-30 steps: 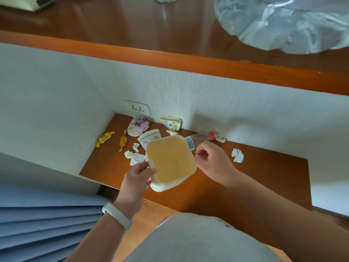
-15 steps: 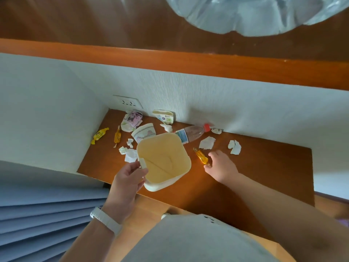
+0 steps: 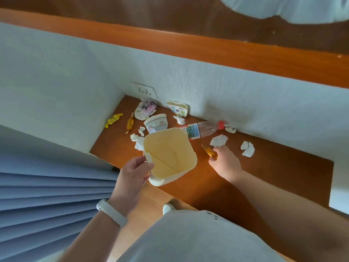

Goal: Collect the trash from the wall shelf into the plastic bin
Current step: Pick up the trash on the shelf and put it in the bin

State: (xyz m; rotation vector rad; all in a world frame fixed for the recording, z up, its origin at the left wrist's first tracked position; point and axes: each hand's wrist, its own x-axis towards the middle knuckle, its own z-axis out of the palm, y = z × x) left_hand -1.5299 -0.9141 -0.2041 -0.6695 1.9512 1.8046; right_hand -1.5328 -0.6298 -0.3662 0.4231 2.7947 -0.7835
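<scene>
Wall shelf (image 3: 264, 176) littered: left hand (image 3: 135, 173) grips the seemingly empty plastic bin (image 3: 194, 157), fingers (image 3: 220, 149) of the right hand (image 3: 225, 161) pinch one amber wrapper (image 3: 208, 150).

Bottle (image 3: 203, 128) just behind bin (image 3: 166, 146), paper scraps (image 3: 247, 149) farther right.

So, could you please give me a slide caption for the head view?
Left hand holds the bin while the right hand pinches an orange wrapper.

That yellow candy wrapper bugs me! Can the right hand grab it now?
Probably not: the right hand pinches an orange wrapper, and the bin is between it and the yellow wrapper.
</scene>
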